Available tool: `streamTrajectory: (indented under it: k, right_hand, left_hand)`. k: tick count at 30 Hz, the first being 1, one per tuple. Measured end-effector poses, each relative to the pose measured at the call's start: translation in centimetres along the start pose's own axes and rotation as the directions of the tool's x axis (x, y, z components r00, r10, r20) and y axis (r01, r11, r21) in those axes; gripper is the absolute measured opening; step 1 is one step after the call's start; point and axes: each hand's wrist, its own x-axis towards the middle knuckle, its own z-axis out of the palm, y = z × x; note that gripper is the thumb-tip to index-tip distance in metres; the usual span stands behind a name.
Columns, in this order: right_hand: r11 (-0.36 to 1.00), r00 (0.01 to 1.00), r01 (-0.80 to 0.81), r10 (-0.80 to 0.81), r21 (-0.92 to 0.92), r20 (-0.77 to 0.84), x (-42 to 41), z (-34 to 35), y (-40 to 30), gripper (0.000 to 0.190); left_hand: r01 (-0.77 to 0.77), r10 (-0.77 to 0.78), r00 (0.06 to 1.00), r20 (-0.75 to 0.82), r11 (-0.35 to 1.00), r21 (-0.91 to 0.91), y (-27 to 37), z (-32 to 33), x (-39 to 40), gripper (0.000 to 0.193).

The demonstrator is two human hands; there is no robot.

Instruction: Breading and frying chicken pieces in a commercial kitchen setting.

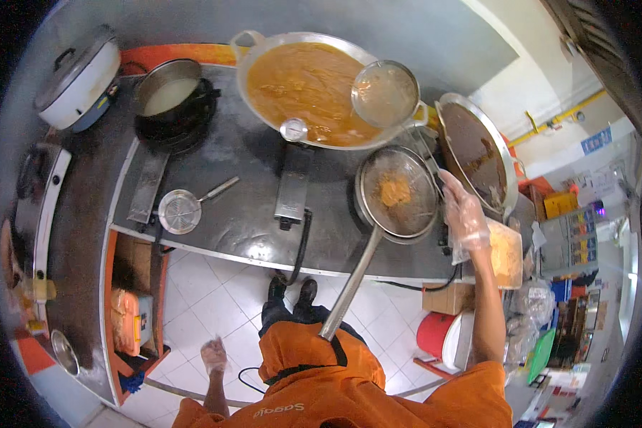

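Note:
My right hand (463, 214), in a clear plastic glove, grips the handle of a round mesh skimmer (385, 93). The skimmer's head lies over the right side of a wide metal wok (245, 88) of amber frying oil (305, 80). Nearer to me, a long-handled mesh strainer (401, 214) rests on a pan, with a small clump of golden fried bits (395, 191) in its middle. My left hand (214, 354), also gloved, hangs low at my side over the floor; its fingers look partly curled, and whether anything is in them is unclear.
A dial thermometer (293, 129) sits at the wok's near rim. Another wok of dark brown contents (471, 150) stands to the right. On the left are a pot of pale liquid (168, 99), a slotted skimmer (180, 212) and a rice cooker (80, 80). Hoses (301, 251) cross the counter's front edge.

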Motion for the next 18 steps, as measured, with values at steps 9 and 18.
streamTrajectory:
  k: [9, 18]
  right_hand:
    - [0.755, 0.961, -0.005, 0.185, -0.656, 0.205, -15.6, -1.6, 12.4, 0.072]
    - [0.973, 0.99, -0.137, 0.143, 0.184, -0.016, -18.9, 8.4, 20.6, 0.044]
  left_hand:
    - [0.106, -0.088, 0.985, 0.151, 0.988, -0.112, 4.4, -0.3, -1.0, 0.043]
    - [-0.374, 0.358, 0.92, -0.16, 0.924, -0.082, 19.4, -5.9, 7.9, 0.038]
